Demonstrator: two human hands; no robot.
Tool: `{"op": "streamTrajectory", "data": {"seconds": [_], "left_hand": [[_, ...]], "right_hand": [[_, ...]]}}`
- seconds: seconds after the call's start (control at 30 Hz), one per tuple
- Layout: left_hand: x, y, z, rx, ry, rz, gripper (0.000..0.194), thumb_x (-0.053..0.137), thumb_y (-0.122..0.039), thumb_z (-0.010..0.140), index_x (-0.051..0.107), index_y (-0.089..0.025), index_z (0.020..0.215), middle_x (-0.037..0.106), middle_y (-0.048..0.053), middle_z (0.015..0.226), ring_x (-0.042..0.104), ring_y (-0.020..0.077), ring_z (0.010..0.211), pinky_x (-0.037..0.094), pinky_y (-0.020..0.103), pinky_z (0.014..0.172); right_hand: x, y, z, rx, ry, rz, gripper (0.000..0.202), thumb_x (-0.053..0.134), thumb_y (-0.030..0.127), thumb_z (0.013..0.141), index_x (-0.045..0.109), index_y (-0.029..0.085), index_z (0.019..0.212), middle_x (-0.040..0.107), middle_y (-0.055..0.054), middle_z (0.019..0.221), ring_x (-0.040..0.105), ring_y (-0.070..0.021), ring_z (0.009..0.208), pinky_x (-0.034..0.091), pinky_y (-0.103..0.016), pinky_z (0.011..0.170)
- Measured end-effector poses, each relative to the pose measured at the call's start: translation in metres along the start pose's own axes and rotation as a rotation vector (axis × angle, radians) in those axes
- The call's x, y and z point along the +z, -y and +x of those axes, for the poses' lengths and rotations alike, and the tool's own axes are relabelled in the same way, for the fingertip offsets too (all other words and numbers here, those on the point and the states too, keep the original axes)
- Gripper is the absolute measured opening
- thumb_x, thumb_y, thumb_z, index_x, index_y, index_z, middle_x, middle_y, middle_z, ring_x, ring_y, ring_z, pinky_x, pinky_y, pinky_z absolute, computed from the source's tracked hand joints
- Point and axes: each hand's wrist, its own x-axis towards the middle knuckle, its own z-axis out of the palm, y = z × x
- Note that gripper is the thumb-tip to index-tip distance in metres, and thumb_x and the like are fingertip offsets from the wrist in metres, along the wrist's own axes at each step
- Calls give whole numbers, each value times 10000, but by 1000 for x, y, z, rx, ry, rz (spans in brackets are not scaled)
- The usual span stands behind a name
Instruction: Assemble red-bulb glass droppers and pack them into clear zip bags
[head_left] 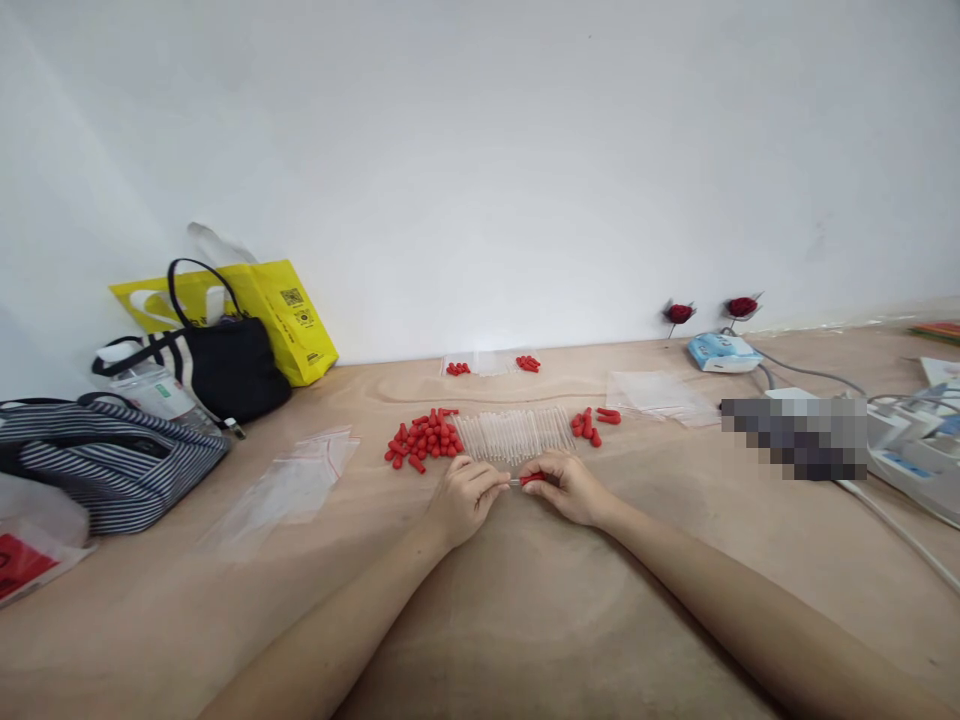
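Note:
My left hand (466, 498) is closed in a pinch on a thin clear dropper tube (514, 482). Facing it, my right hand (571, 487) pinches a red rubber bulb (533, 478) at the tube's right end. Whether the tube sits inside the bulb I cannot tell. Just beyond both hands lies a row of clear dropper tubes (517, 433), side by side on the table. A heap of red rubber bulbs (429, 436) is left of the row, and several more bulbs (587, 426) lie to its right.
Clear plastic bags lie on the table (480, 620) at left (289, 488) and right (660, 394). Near the wall, another bag (486, 363) has small red bulbs on it. Handbags (232, 365) and a yellow bag (300, 330) stand left; a tissue pack (724, 352) and cables are right.

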Motion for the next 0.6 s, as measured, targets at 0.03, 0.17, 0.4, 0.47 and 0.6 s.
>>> {"op": "streamTrajectory", "data": {"seconds": [0.03, 0.17, 0.4, 0.47, 0.6], "left_hand": [[0, 0, 0, 0, -1, -1, 175, 442, -236, 869, 602, -178, 831, 672, 17, 734, 582, 126, 643, 361, 292, 679], [0, 0, -1, -7, 2, 9, 178, 440, -242, 867, 605, -185, 831, 674, 16, 739, 578, 127, 644, 356, 300, 700], [0, -6, -2, -43, 0, 98, 192, 432, -229, 866, 612, -194, 809, 666, 2, 707, 574, 123, 628, 287, 352, 800], [0, -8, -2, -41, 1, 116, 186, 436, -215, 860, 613, -193, 804, 662, 0, 695, 575, 125, 624, 272, 362, 804], [0, -10, -1, -53, 5, 132, 181, 439, -194, 848, 614, -195, 801, 660, -1, 682, 568, 124, 597, 258, 375, 810]], "right_hand": [[0, 0, 0, -6, -3, 9, 92, 529, 196, 782, 620, 208, 785, 649, -11, 759, 557, -142, 726, 409, -285, 707], [2, -1, 0, -54, -20, -27, 88, 528, 205, 789, 616, 204, 786, 646, -17, 744, 547, -145, 720, 402, -288, 706], [3, -3, -2, -126, -28, -190, 113, 516, 267, 808, 609, 205, 819, 638, -31, 727, 546, -155, 703, 353, -301, 691], [3, -2, -2, -138, -23, -226, 118, 516, 277, 807, 607, 203, 821, 635, -33, 722, 540, -158, 697, 338, -301, 682], [3, -1, -1, -143, -13, -264, 120, 518, 285, 806, 599, 199, 822, 634, -34, 737, 531, -162, 711, 315, -301, 677]]}}
